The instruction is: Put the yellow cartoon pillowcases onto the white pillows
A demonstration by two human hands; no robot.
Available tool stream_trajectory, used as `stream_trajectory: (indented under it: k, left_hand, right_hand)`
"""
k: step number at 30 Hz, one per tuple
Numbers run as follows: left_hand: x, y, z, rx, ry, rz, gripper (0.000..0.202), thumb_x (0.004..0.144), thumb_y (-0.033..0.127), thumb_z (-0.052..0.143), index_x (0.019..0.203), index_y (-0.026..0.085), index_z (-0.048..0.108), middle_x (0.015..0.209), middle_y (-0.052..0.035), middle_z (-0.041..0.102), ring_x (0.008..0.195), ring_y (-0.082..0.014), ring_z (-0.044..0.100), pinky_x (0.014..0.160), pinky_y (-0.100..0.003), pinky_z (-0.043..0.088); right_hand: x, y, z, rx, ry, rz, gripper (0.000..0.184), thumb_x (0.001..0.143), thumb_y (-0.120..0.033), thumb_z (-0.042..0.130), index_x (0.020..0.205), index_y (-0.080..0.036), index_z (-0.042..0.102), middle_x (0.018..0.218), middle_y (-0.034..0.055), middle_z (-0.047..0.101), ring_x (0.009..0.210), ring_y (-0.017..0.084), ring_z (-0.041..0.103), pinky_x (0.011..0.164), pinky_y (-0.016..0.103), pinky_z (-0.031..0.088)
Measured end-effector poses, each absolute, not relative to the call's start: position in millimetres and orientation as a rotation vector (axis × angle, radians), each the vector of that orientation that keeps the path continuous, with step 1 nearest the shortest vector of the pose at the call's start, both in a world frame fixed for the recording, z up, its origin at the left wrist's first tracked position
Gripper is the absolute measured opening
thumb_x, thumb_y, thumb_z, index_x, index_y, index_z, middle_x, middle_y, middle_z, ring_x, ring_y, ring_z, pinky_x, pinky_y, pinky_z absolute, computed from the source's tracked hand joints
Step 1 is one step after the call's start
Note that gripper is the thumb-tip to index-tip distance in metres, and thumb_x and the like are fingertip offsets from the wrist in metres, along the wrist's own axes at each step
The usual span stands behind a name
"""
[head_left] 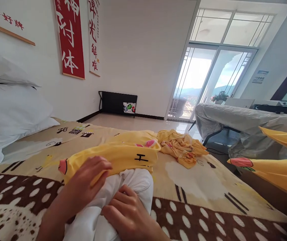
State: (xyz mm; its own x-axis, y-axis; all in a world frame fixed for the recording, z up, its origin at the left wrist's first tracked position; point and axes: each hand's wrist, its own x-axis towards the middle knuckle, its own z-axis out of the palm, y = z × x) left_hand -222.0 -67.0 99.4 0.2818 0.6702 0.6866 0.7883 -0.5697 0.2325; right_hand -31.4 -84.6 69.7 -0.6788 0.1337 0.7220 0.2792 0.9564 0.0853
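Note:
A white pillow lies on the bed in front of me, partly inside a yellow pillowcase with cartoon prints. My left hand grips the open edge of the yellow pillowcase, fingers curled over the fabric. Lower down, my right hand is closed on the white pillow, its fingers pressed into the stuffing. The two hands are close together at the bottom middle of the view.
The bedspread is beige and brown with white spots. A crumpled yellow cloth lies farther away. White pillows are stacked at left. A covered table stands at right, and more yellow fabric hangs at the right edge.

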Motion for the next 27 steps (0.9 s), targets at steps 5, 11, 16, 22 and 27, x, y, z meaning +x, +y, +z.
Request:
stream_trajectory:
  k: [5,11,16,22,27]
  left_hand:
    - [-189,-61,99,-2.658,-1.513,-0.998,0.007,0.083,0.023,0.052,0.089,0.025,0.055,0.091,0.0000,0.059,0.083,-0.0156,0.058,0.074,-0.027,0.048]
    - [-184,-47,96,-2.496,-1.851,-0.867,0.014,0.069,0.012,0.048,0.079,0.022,0.049,0.084,-0.0017,0.057,0.077,-0.0187,0.055,0.068,-0.030,0.042]
    - [-178,-44,102,-2.335,-2.028,-0.986,0.004,0.073,0.018,0.043,0.073,0.022,0.044,0.071,0.0002,0.055,0.067,-0.0171,0.050,0.063,-0.028,0.036]
    - [-174,-41,101,-2.192,-2.209,-1.036,0.013,0.071,0.021,0.046,0.064,0.022,0.036,0.056,0.0048,0.038,0.055,-0.0129,0.033,0.056,-0.026,0.024]
    - [-173,-49,102,-2.332,-2.233,-1.302,0.028,0.062,0.021,0.052,0.056,0.021,0.024,0.054,0.0060,0.024,0.055,-0.0107,0.025,0.052,-0.025,0.020]
  right_hand:
    - [-22,-85,71,-0.286,-2.339,-0.290,0.022,0.093,-0.023,0.032,0.077,-0.018,0.045,0.057,-0.0045,0.046,0.055,0.010,0.043,0.063,0.028,0.033]
    - [-10,-86,70,-0.506,-2.529,-0.088,0.026,0.079,-0.038,0.053,0.094,-0.016,0.052,0.073,-0.0003,0.058,0.070,0.015,0.052,0.074,0.031,0.038]
    - [19,-96,94,-0.670,-2.581,0.137,0.076,0.076,-0.037,0.058,0.142,-0.018,0.029,0.127,0.0095,0.055,0.119,0.023,0.047,0.103,0.037,0.028]
    - [11,-86,95,-0.777,-2.327,0.029,0.037,0.079,-0.020,0.048,0.116,-0.019,0.056,0.113,0.0087,0.065,0.111,0.020,0.054,0.102,0.035,0.028]
    - [-12,-62,55,-0.854,-2.224,-0.061,0.019,0.078,-0.030,0.046,0.076,-0.019,0.061,0.072,0.0062,0.064,0.075,0.020,0.059,0.084,0.035,0.041]
